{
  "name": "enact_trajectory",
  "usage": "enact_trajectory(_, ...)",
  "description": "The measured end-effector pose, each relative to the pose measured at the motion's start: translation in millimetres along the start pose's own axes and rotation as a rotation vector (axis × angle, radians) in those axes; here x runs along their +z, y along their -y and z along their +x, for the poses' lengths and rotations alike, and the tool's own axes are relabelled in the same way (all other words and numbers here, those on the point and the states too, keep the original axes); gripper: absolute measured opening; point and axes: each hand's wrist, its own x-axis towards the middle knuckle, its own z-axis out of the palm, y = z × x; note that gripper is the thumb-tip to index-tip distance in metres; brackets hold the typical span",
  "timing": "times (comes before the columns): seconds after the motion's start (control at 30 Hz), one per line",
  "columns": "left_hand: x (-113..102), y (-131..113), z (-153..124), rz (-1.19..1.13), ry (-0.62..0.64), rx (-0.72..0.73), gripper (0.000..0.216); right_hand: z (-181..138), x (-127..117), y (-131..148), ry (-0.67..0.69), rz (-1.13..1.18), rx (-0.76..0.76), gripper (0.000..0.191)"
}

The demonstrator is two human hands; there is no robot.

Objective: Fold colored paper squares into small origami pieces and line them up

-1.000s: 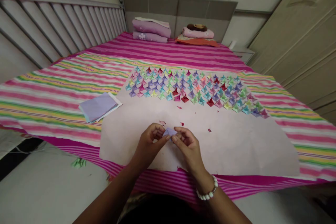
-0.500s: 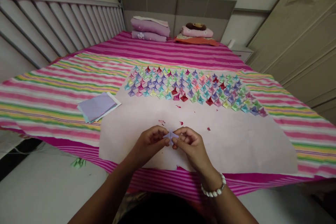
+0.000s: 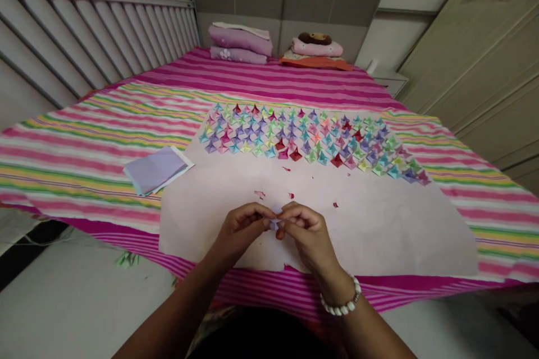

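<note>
A small folded piece of lavender paper is pinched between my two hands above a large pale sheet. My left hand grips its left side with thumb and forefinger closed. On the other side, my right hand pinches the paper the same way, a white bead bracelet on that wrist. My fingers cover most of the folds. Beyond the hands, rows of small folded paper shapes in many colours stand on the far half of the sheet.
To the left lies a stack of paper squares, lavender on top, on a striped bedspread. Red paper scraps dot the pale sheet. Folded bedding sits by the headboard. Green paper bits are on the floor.
My fingertips have come closer together over the lavender paper, and its two visible points are now mostly covered. The camera view has shifted slightly; everything else lies as before.
</note>
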Motion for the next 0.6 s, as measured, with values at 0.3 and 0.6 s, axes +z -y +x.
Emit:
enact_trajectory(0.3, 3.7, 1.4, 0.7, -0.085, -0.062, -0.077, 0.014, -1.5, 3.3, 4.0, 0.042, -0.041, -0.062, 0.006)
enact_trajectory(0.6, 6.5, 1.3, 0.7, -0.056, -0.104, -0.025, 0.022, -1.1, 4.2, 0.7, -0.005, -0.012, 0.089, 0.028)
